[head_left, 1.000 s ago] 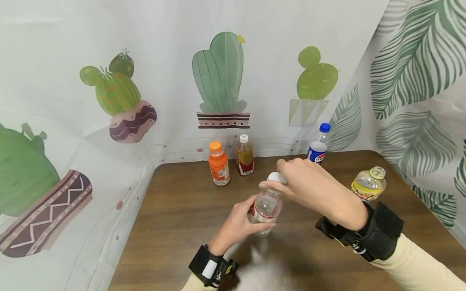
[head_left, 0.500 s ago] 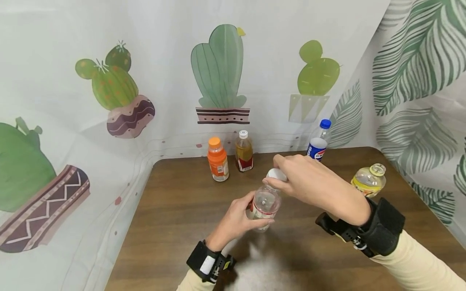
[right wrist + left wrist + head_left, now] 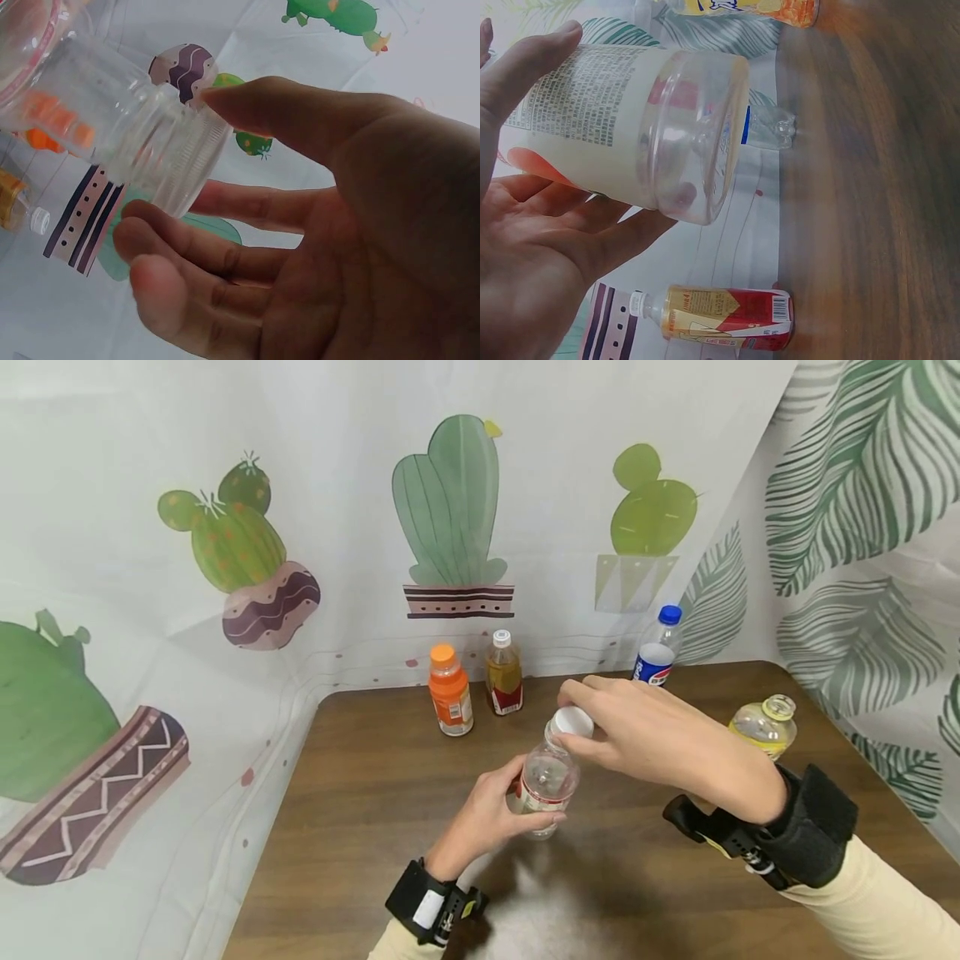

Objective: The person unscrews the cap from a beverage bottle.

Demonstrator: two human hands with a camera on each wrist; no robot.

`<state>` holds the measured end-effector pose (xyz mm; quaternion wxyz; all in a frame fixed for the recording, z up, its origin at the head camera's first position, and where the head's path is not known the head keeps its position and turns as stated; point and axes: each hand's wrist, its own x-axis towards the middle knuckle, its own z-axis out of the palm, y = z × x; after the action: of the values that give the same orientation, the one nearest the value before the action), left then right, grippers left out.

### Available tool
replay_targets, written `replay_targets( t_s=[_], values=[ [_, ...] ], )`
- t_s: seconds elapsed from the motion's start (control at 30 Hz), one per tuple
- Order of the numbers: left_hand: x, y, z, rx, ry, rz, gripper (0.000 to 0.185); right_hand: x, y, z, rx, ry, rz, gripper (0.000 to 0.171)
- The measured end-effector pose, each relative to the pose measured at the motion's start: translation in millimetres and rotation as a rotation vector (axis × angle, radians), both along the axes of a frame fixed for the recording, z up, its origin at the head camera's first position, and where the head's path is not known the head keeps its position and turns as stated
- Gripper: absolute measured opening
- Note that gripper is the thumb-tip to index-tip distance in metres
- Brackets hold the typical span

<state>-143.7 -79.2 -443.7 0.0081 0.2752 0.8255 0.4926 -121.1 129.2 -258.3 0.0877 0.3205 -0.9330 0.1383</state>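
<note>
A clear plastic bottle [image 3: 546,778] with a red and white label is held just above the brown table [image 3: 375,827]. My left hand [image 3: 498,808] grips its body from the left. My right hand [image 3: 637,735] comes from the right, thumb and fingers round the bottle's white cap [image 3: 573,722]. In the left wrist view, the bottle [image 3: 630,127] lies across my left palm [image 3: 540,255], its base clear of the wood. In the right wrist view, the ribbed cap [image 3: 176,161] sits between the thumb [image 3: 300,120] and the curled fingers [image 3: 187,255].
An orange bottle [image 3: 450,702] and a tea bottle [image 3: 504,683] stand at the table's back edge. A blue-capped cola bottle [image 3: 656,652] stands at the back right. A capless yellow bottle [image 3: 765,724] is near my right forearm. Printed cloth walls close in the left, back and right.
My right hand has shifted round the cap, so more of the white top shows. The bottle and my left hand have stayed about where they were.
</note>
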Motion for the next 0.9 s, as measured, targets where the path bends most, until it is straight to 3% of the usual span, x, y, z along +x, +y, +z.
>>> replay_targets(
  t_s=[0.2, 0.47, 0.7, 0.9],
  values=[
    [0.5, -1, -1.2, 0.016, -0.024, 0.005, 0.06, 4.5, 11, 1.4, -0.002, 0.02, -0.042, 0.023],
    [2.1, -9, -1.4, 0.05, -0.03, 0.042, 0.061, 10.3, 29, -6.2, 0.014, -0.017, -0.125, 0.023],
    [0.5, -13, -0.7, 0.1, -0.036, 0.052, 0.063, 11.8, 44, -30.6, 0.035, -0.044, -0.142, 0.022],
    [-0.4, -14, -0.8, 0.118, -0.055, 0.052, 0.064, 7.8, 49, -67.4, 0.056, -0.044, -0.129, 0.028]
  ],
)
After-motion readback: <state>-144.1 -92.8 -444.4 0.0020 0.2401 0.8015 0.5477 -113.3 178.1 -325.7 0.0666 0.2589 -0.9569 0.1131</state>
